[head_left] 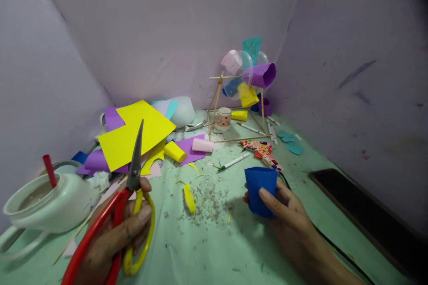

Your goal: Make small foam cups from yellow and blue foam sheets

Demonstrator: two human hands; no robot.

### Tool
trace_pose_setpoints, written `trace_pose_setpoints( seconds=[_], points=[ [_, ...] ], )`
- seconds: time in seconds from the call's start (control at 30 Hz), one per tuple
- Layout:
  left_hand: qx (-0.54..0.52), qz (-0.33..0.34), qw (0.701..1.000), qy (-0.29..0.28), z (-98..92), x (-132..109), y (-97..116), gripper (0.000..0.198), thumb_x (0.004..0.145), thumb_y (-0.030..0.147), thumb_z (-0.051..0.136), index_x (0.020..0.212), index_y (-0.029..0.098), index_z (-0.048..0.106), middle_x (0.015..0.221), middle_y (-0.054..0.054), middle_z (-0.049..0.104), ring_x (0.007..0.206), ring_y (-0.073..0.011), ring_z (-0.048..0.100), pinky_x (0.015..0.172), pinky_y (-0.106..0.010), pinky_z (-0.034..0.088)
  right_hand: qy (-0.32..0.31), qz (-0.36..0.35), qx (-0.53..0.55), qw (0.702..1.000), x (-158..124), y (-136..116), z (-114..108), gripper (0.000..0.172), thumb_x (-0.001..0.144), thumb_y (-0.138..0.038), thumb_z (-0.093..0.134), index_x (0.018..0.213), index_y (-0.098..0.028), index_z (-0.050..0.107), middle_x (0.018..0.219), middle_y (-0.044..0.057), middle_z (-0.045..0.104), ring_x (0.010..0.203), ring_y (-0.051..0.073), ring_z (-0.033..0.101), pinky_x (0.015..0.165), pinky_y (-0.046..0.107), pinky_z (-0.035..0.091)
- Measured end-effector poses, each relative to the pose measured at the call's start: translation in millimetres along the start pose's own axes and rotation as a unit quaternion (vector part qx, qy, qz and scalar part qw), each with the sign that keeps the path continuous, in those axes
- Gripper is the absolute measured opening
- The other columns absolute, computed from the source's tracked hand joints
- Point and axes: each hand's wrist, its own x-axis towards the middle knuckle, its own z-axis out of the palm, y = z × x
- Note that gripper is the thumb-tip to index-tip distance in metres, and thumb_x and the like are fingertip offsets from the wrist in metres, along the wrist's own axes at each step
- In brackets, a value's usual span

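My left hand (113,236) is wrapped round a pair of scissors (134,173) with one red and one yellow handle; the blades are together and point up and away. In my right hand (290,213) is a small blue paper cup (261,191), held upright between thumb and fingers above the table. Behind the scissors lie large yellow sheets (140,129). A small yellow paper roll (175,152) and a pale pink roll (202,144) rest near a purple sheet (190,147). A yellow scrap (189,198) lies between my hands.
At the back stands a stick frame (217,98) carrying a wheel of clear discs (247,71) and coloured paper cups. A white teapot (60,205) is at left. A floral glue gun (262,151), markers (234,162) and a dark phone-like slab (361,218) lie rightward.
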Motion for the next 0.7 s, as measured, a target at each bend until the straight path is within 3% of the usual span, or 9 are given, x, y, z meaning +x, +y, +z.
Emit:
trace_pose_setpoints(
  seconds=[0.13, 0.23, 0.33, 0.47, 0.6, 0.7],
  points=[
    [-0.027, 0.012, 0.996, -0.083, 7.4, 2.6, -9.1, 0.03, 0.081, 0.052, 0.046, 0.091, 0.024, 0.046, 0.05, 0.006, 0.047, 0.047, -0.0114, 0.045, 0.046, -0.022, 0.041, -0.067, 0.019, -0.019, 0.997, -0.9, 4.6, 1.6, 0.046, 0.062, -0.042, 0.077, 0.1, -0.019, 0.062, 0.079, 0.003, 0.063, 0.069, 0.016, 0.058, 0.063, 0.026, 0.044],
    [0.094, 0.059, 0.992, -0.056, 16.3, 4.8, -21.2, 0.031, 0.081, 0.051, 0.046, 0.096, 0.025, 0.049, 0.057, 0.004, 0.055, 0.05, -0.0127, 0.052, 0.047, -0.021, 0.044, -0.135, 0.0, -0.051, 0.99, 0.1, 7.8, 3.0, 0.041, 0.065, -0.041, 0.075, 0.097, -0.018, 0.063, 0.078, 0.002, 0.06, 0.072, 0.015, 0.055, 0.064, 0.024, 0.041],
    [0.243, 0.167, 0.952, -0.087, 24.8, 8.7, -24.9, 0.032, 0.08, 0.045, 0.048, 0.105, 0.025, 0.053, 0.073, 0.0, 0.064, 0.063, -0.016, 0.061, 0.056, -0.023, 0.051, -0.151, -0.002, -0.038, 0.988, 2.7, 7.1, 3.6, 0.045, 0.062, -0.042, 0.076, 0.098, -0.018, 0.063, 0.079, 0.002, 0.06, 0.072, 0.014, 0.054, 0.064, 0.024, 0.04],
    [0.307, 0.273, 0.898, -0.154, 33.6, 12.5, -9.6, 0.036, 0.084, 0.03, 0.038, 0.117, 0.025, 0.053, 0.101, -0.006, 0.067, 0.094, -0.0199, 0.063, 0.081, -0.028, 0.052, -0.107, 0.017, -0.025, 0.994, 4.8, 5.8, 4.1, 0.05, 0.06, -0.049, 0.076, 0.096, -0.017, 0.061, 0.077, 0.002, 0.061, 0.068, 0.014, 0.054, 0.062, 0.024, 0.041],
    [0.375, 0.315, 0.845, -0.216, 39.0, 12.6, -4.9, 0.044, 0.082, 0.02, 0.039, 0.126, 0.026, 0.046, 0.107, -0.005, 0.066, 0.093, -0.0164, 0.064, 0.079, -0.023, 0.052, -0.102, -0.003, -0.059, 0.993, 5.9, 8.9, 2.5, 0.044, 0.059, -0.048, 0.078, 0.082, -0.014, 0.062, 0.068, 0.0, 0.057, 0.059, 0.01, 0.048, 0.055, 0.021, 0.038],
    [0.416, 0.38, 0.804, -0.193, 39.3, 13.8, -22.6, 0.05, 0.083, 0.018, 0.04, 0.132, 0.023, 0.037, 0.112, -0.009, 0.063, 0.098, -0.0173, 0.063, 0.079, -0.023, 0.053, -0.089, -0.008, -0.064, 0.994, 7.6, 11.5, 0.4, 0.043, 0.059, -0.045, 0.078, 0.08, -0.011, 0.063, 0.065, -0.001, 0.056, 0.055, 0.008, 0.045, 0.051, 0.02, 0.036]
  ],
)
